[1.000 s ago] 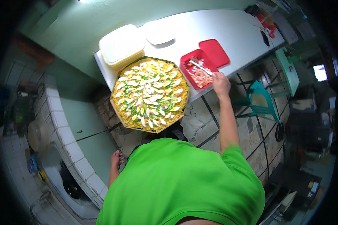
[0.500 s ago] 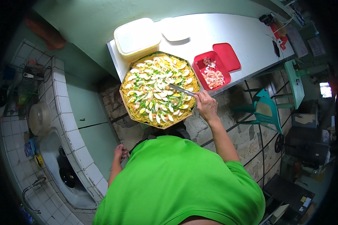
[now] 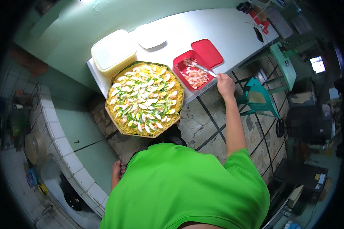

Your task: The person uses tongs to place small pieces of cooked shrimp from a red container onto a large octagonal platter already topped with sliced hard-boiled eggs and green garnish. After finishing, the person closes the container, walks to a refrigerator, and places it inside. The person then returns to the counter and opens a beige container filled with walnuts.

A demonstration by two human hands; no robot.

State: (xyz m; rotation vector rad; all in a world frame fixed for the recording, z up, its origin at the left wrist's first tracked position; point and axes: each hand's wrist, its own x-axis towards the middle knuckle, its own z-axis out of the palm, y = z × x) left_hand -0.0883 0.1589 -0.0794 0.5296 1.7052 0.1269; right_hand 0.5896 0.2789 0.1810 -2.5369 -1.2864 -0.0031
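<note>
My right hand (image 3: 226,86) grips metal tongs (image 3: 205,70) by the near end. The tips of the tongs reach into a red rectangular tub (image 3: 193,89) that holds small pink shrimp (image 3: 195,78). To the left of it, an octagonal tray (image 3: 116,128) is filled with yellow noodles. Egg slices (image 3: 141,106), green shreds and shrimp are spread over the noodles. Low at my left side hangs my left hand (image 3: 119,169), its fingers curled in and nothing seen in them.
A red lid (image 3: 207,52) lies beside the tub on the white table (image 3: 221,28). Behind the tray stands a pale yellow lidded container (image 3: 114,53), with a white dish (image 3: 151,36) next to it. At right is a green plastic chair (image 3: 258,98); at left, a tiled counter (image 3: 65,143) with a sink.
My right hand has carried the tongs from over the noodle tray to the right, into the red tub. The view has shifted, while my left hand still hangs at my side.
</note>
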